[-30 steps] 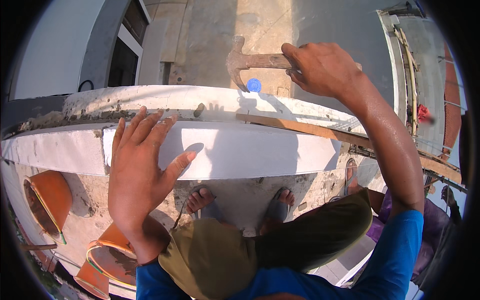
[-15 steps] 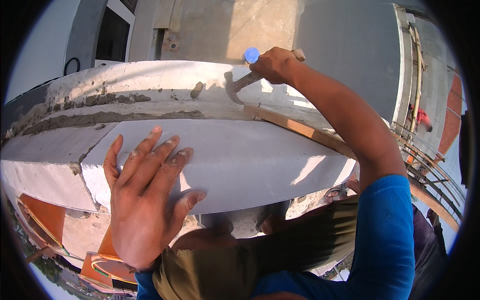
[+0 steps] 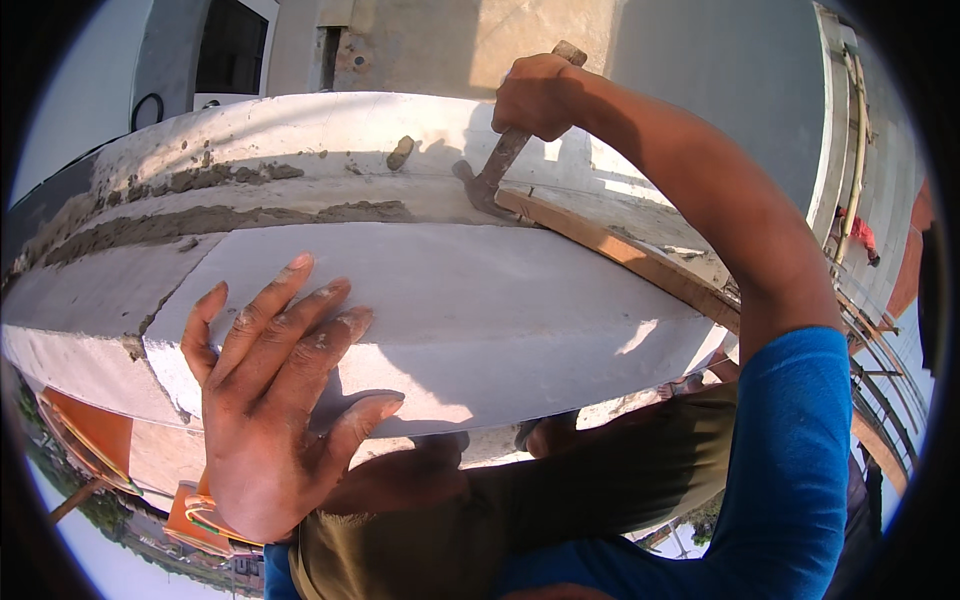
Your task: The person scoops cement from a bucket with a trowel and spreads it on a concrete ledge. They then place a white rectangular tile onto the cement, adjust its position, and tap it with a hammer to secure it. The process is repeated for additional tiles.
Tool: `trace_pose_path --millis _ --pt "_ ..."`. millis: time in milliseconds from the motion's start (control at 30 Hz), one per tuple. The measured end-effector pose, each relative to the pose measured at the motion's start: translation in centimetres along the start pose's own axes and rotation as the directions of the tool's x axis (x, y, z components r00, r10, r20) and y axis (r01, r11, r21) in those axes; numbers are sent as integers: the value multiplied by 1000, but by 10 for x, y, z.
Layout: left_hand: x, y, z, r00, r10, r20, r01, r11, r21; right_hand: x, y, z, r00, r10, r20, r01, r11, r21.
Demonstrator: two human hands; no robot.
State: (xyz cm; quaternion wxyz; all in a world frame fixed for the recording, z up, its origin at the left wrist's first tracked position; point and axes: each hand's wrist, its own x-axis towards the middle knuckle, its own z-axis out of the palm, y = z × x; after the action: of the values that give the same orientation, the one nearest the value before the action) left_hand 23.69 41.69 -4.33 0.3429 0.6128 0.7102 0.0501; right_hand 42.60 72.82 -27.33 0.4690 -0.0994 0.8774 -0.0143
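A large white block (image 3: pixel 520 310) lies on top of a wall in front of me. My left hand (image 3: pixel 270 400) rests flat on its near left part, fingers spread. My right hand (image 3: pixel 535 95) is shut on the wooden handle of a hammer (image 3: pixel 490 175). The hammer's metal head touches the end of a wooden strip (image 3: pixel 620 250) that runs along the block's far edge toward the right. Grey mortar (image 3: pixel 200 220) fills the joint behind the block, and a small lump of it (image 3: pixel 400 152) sits on the course beyond.
Another white block (image 3: pixel 80 300) adjoins on the left. Beyond the wall are a concrete slab (image 3: pixel 700 70) and a dark doorway (image 3: pixel 225 50). Orange pans (image 3: pixel 95 430) lie below left. Railings and pipes (image 3: pixel 860 130) run at the right rim.
My right hand has swung the hammer down from above the wall onto the end of the wooden strip. My left hand has stayed flat on the block while the view closed in.
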Motion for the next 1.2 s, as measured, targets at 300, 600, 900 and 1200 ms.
trace_pose_path --millis 300,600,900,1200 --pt "3 3 2 1000 12 -24 -12 1000 3 30 -12 -30 990 31 -138 -34 999 -20" --pt "-1 5 6 998 33 -56 -31 999 38 -18 14 -4 969 233 -88 -222 968 117" --pt "-8 3 14 976 137 -171 -107 979 171 -156 7 -112 806 531 -261 -539 841 46" --pt "37 122 38 882 471 -2 -467 876 118 -345 -121 -138 606 693 -390 -666 710 226"
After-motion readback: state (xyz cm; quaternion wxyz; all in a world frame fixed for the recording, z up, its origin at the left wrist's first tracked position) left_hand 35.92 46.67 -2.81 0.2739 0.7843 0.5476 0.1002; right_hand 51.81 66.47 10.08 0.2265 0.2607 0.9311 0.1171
